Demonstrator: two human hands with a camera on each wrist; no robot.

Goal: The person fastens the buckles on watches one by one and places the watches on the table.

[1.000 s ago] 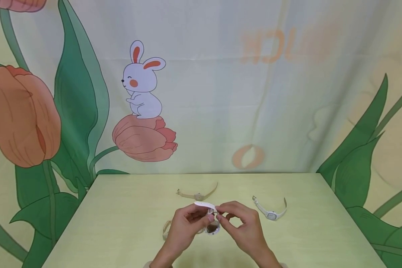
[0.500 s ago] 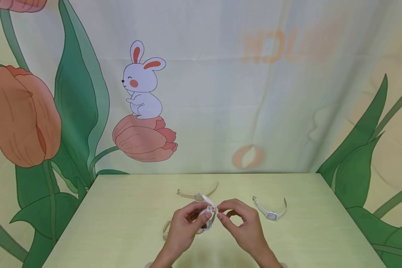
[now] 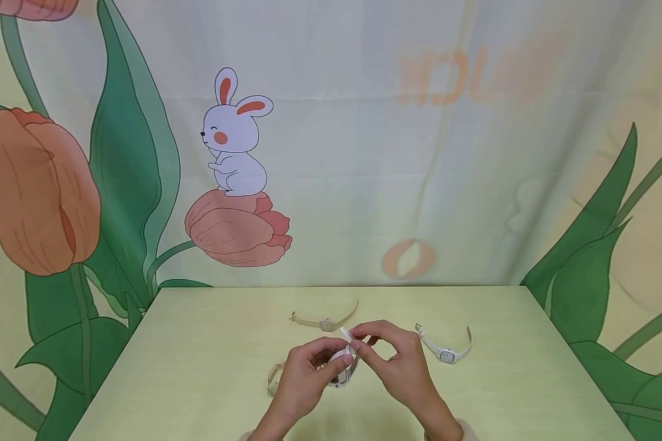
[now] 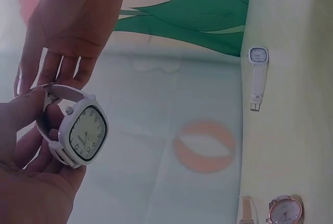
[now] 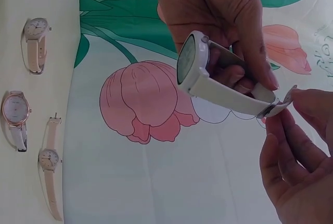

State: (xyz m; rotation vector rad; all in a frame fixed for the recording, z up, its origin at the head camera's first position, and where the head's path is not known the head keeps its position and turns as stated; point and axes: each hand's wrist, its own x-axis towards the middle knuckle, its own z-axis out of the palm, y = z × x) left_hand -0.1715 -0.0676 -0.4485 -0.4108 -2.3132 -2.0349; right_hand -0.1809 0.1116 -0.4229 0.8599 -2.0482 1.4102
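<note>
A white wristwatch (image 4: 88, 133) with a squarish face is held up between both hands, its strap bent round into a loop. My left hand (image 3: 303, 370) grips it by the strap, fingers inside the loop and thumb on the outside. With thumb and index finger, my right hand (image 3: 397, 361) pinches the free strap end close to the metal buckle (image 5: 268, 110). In the right wrist view the strap (image 5: 229, 94) runs through the buckle and its tip sticks out toward the right fingertips. The fingers partly cover the watch in the head view.
On the table (image 3: 171, 367) lie a beige-strapped watch (image 3: 327, 324) behind the hands and a white watch (image 3: 447, 355) to the right. Another watch (image 3: 273, 383) is partly hidden by the left hand. A printed curtain (image 3: 336, 184) hangs behind the table.
My right hand has moved slightly left and now pinches the strap end, which stood up between the hands before. The held watch has turned and shifted left.
</note>
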